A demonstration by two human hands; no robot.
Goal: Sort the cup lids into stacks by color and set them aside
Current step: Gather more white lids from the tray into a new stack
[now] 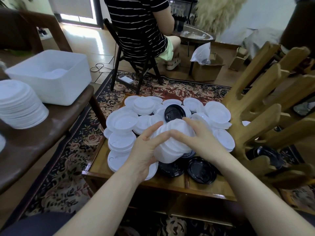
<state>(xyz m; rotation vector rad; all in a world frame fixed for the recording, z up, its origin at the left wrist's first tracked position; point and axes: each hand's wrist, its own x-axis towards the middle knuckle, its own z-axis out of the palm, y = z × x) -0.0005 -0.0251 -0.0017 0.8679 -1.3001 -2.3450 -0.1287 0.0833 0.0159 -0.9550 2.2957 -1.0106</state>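
A stack of white lids (172, 143) is held over the low wooden table (170, 183), tilted on its side. My left hand (144, 150) grips it from the left and below. My right hand (199, 138) grips it from the right, fingers curled over the top. Around it lies a heap of loose white lids (121, 120). One black lid (174, 112) sits on top of the heap just beyond my hands. Other black lids (202, 169) lie on the table below the held stack.
On the brown bench at the left stand a tall stack of white lids (20, 106) and a white plastic bin (52, 77). A wooden chair back (259, 106) rises right of the table. A person in a striped shirt (138, 23) sits on a folding chair beyond.
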